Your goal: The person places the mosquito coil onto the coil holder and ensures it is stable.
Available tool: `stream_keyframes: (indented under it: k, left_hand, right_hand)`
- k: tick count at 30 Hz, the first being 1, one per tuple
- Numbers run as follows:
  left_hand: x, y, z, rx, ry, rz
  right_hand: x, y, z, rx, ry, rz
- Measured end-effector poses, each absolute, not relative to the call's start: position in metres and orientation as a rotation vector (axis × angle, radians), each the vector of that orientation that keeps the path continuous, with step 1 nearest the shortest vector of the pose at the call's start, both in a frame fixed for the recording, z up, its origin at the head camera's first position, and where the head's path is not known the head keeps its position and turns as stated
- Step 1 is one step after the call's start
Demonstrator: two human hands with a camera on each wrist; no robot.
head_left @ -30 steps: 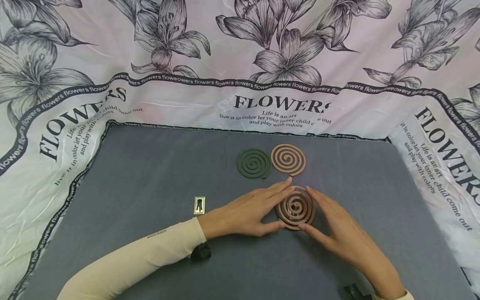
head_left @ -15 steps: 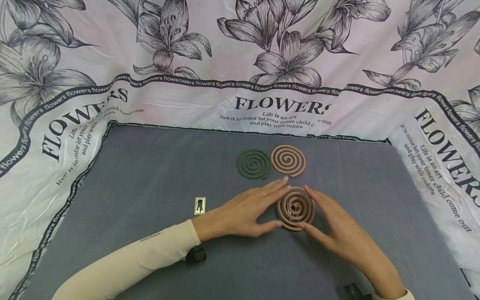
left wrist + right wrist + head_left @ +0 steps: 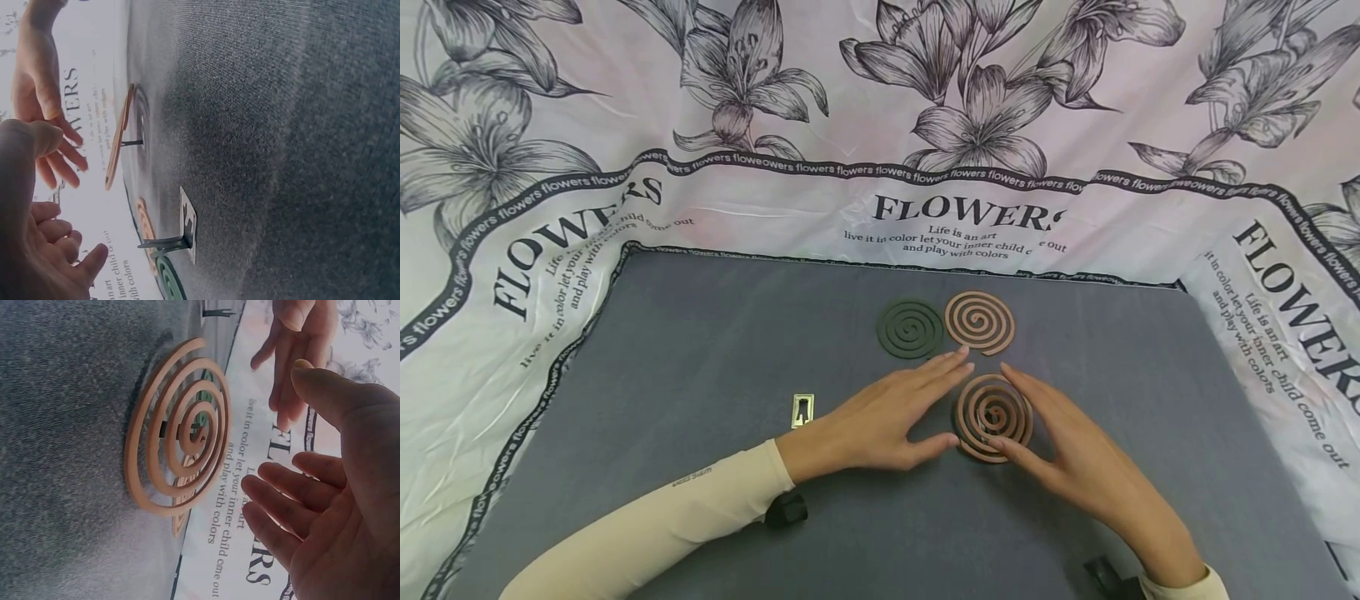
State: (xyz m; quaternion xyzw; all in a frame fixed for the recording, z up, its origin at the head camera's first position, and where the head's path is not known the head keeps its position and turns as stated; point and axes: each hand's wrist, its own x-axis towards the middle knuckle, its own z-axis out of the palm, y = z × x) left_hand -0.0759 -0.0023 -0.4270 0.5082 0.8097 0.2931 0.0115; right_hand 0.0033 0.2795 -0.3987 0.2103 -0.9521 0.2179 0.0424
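Note:
A brown mosquito coil (image 3: 992, 415) lies level on a small metal stand, its prong (image 3: 132, 143) holding the coil above the table in the left wrist view. My left hand (image 3: 880, 421) hovers left of the coil with fingers extended, apart from its rim. My right hand (image 3: 1078, 454) is over the coil's right side, thumb and fingers spread and gripping nothing. In the right wrist view the whole spiral (image 3: 152, 447) shows, with no fingers on it. Dark shapes show through its gaps.
Behind lie a green mosquito coil (image 3: 910, 329) and another brown one (image 3: 980, 322), side by side. A second metal stand (image 3: 802, 409) with upright prongs is near my left wrist. Flower-printed cloth (image 3: 760, 204) walls the back and sides of the grey table (image 3: 700, 333).
My left hand has drawn back leftward from the coil's rim. My right fingers have lifted slightly off its edge. The coil stays in place on its stand.

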Motion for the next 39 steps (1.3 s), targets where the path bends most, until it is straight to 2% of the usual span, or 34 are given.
stream_keyframes:
  k: [39]
  left_hand:
    - [-0.088, -0.015, -0.407, 1.516, 2.586, 0.908]
  right_hand:
    - [-0.028, 0.256, -0.386, 0.766, -2.861, 0.71]
